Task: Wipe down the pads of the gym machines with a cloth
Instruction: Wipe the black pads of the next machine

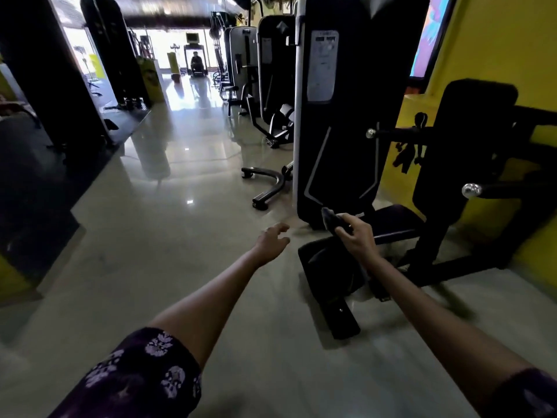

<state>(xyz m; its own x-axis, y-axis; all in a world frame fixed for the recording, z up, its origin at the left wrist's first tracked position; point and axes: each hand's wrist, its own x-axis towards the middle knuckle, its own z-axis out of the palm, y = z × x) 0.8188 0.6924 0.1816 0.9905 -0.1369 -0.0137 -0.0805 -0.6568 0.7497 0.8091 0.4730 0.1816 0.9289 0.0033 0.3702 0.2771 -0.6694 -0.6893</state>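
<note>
The cloth [331,220] you are holding is dark and crumpled, bunched in your right hand [357,236], whose grip is curling round it just above the black seat pad [398,218] of the nearest machine [340,116]. Your left hand [272,241] is hovering over the glossy floor [156,236], fingers loosely spread, gripping nothing.

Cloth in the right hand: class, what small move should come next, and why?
Probably lower the right hand, which grips the dark cloth, onto the black seat pad just beyond it. The cloth hangs above the floor, touching no pad; the left hand is empty.
</note>
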